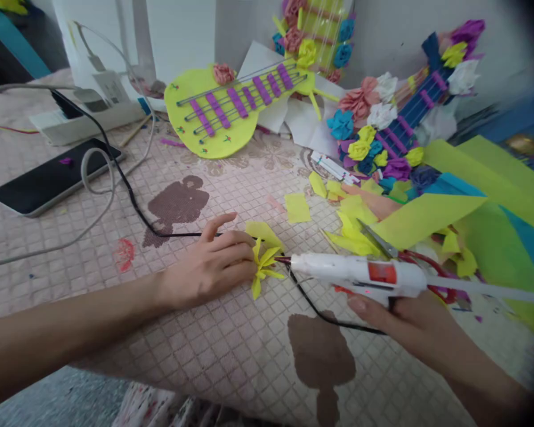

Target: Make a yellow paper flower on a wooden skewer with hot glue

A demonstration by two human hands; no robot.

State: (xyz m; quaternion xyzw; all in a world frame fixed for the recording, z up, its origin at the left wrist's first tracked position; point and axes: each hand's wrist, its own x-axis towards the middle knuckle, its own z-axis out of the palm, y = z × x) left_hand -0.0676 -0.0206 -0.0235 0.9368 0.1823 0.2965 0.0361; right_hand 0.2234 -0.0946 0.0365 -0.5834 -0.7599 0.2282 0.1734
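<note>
Fingers closed at the flower's left edge, my left hand [213,261] holds a yellow paper flower [263,268] with narrow pointed petals. Its fingertips are partly hidden. My right hand [400,320] is wrapped around the handle of a white hot glue gun [338,270], which lies level and points left. The gun's dark nozzle tip comes right up to the flower's petals; whether they touch I cannot tell. A long glue stick [485,287] sticks out of the gun's back. Behind the flower lies a piece of yellow paper [263,232].
Yellow paper scraps [297,207], larger sheets [427,219] and red-handled scissors [378,237] lie at the right. A yellow paper guitar [218,130] and a flowered blue one [398,133] lean at the back. A black cable [133,201], phone [53,178] and power strip [89,115] occupy the left.
</note>
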